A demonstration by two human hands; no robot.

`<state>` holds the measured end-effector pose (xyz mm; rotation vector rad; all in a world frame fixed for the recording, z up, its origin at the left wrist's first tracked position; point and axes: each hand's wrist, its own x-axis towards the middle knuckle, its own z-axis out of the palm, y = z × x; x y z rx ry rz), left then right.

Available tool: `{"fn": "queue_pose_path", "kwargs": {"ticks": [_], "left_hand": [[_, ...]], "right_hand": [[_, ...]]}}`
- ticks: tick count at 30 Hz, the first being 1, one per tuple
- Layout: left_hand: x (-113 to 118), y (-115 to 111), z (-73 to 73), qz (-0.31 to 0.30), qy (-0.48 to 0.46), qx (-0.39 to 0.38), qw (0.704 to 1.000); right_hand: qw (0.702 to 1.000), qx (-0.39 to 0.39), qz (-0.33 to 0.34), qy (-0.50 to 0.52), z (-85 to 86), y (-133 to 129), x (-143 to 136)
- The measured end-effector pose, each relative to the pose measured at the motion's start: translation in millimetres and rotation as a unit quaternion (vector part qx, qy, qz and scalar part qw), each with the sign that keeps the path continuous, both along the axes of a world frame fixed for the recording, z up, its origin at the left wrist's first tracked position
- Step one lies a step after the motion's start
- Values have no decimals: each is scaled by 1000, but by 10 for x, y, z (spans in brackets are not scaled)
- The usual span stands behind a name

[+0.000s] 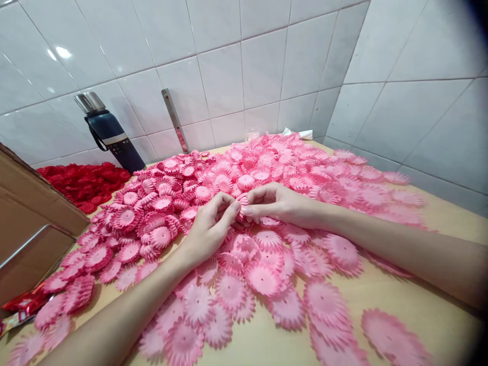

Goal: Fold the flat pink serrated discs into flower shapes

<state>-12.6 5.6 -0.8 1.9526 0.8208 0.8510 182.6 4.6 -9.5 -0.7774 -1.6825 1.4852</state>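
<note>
Near the middle of the head view, my left hand (213, 223) and my right hand (284, 203) meet fingertip to fingertip. Both pinch a small pink fringed petal disc (242, 200), mostly covered by the fingers and thumbs. Beneath and around them spreads a large heap of similar pink petal discs (265, 278), round with scalloped edges and a tiny hole in the centre. To the left, smaller and curlier pink discs (160, 236) lie piled together.
A dark blue flask (114, 134) leans in view at the back left beside a red petal pile (86, 185). A metal strip (175, 120) rests against the tiled wall. A cardboard box (36, 218) stands at left, with a red wrapper (26, 301) below it on the table (263, 333).
</note>
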Motion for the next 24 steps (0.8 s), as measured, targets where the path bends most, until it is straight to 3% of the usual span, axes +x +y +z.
{"fn": "queue_pose_path", "kwargs": {"ticks": [10,24], "left_hand": [[-8,-8,-22,-16,-29,-37,999],[-21,9,-36,-8,-5,-18,1000]], "right_hand": [[1000,-12,-11,-8,19,-24,-15],[999,-47,-15,22,-52,4,-1]]}}
